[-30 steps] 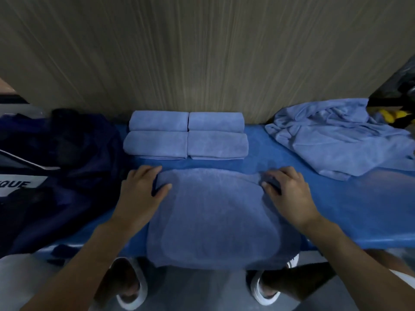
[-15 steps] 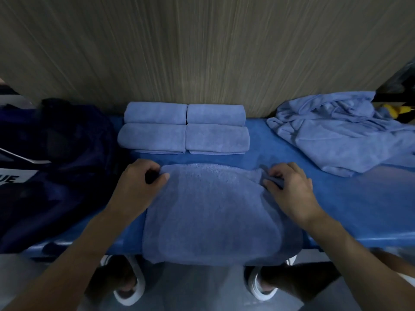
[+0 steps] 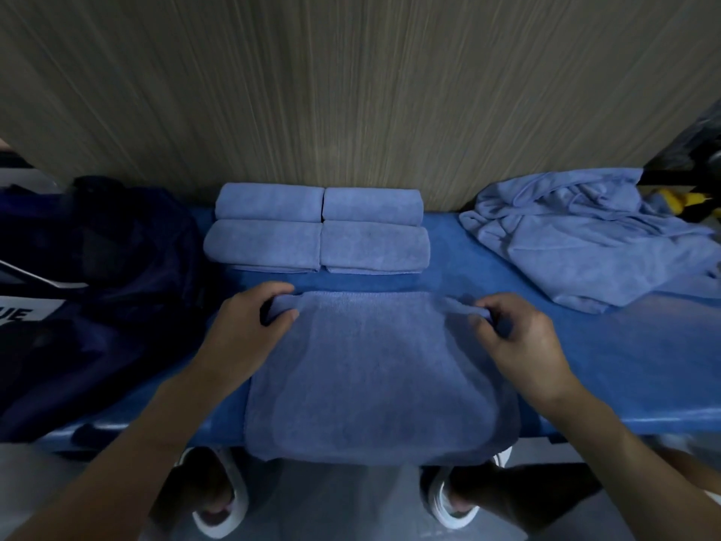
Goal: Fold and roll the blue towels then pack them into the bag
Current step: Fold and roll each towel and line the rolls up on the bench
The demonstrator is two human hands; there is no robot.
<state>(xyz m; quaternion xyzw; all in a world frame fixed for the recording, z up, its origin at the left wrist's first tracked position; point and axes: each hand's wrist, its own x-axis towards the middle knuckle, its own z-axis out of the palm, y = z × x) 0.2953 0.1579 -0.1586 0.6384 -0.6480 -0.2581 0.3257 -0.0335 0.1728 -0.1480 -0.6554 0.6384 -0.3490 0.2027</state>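
Lying flat across the middle of the blue bench (image 3: 624,369), the folded blue towel (image 3: 370,376) droops a little over the near edge, while its far edge runs straight between the two hands. The left hand (image 3: 245,329) grasps the far left corner, with the thumb on top of the cloth and the fingers curled over the edge. The right hand (image 3: 522,345) pinches the far right corner, which is lifted slightly off the bench into a small fold. Both forearms reach in from the near side.

Just beyond the towel, past a strip of bare bench, four rolled towels (image 3: 316,236) sit in a two-by-two block. They touch one another, and the back pair rests against the wood-grain wall (image 3: 351,91). Well apart to the right, a heap of loose towels (image 3: 585,244) of the same colour lies crumpled on the bench near the wall. A yellow object (image 3: 679,199) shows behind the heap, too hidden to identify.

At the left end of the bench slumps the dark navy bag (image 3: 109,275). It is too dark to tell whether its mouth is open. A white label (image 3: 27,314) at the picture's left edge shows the letters "UE". Below the bench edge, the person's white shoes (image 3: 218,517) stand on a grey floor.
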